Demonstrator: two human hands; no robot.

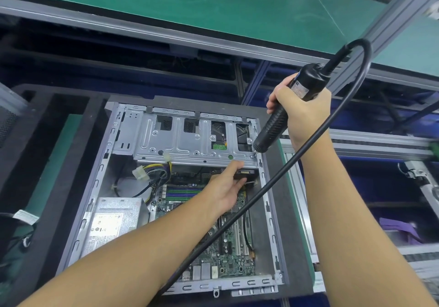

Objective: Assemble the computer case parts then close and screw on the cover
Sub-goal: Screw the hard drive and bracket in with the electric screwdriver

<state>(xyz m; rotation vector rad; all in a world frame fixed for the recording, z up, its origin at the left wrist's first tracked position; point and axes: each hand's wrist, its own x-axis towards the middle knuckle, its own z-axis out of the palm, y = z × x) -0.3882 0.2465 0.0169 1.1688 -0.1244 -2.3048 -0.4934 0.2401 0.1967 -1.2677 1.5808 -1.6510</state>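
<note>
An open computer case (101,169) lies flat on a dark foam mat, its motherboard (232,254) and power supply (114,221) exposed. A silver drive cage (180,140) spans the far end of the case. My right hand (301,112) grips a black electric screwdriver (282,114), tilted, with its bit on a screw at the cage's near right corner (253,155). My left hand (228,185) reaches in under the cage's front edge, thumb against the edge, fingers around a dark part below it. The cover is not in view.
The screwdriver's black cable (268,185) loops up and runs down across the case toward me. Loose power connectors (142,172) hang by the cage. A green shelf (213,5) runs above and a metal rail frame (370,143) stands at the right.
</note>
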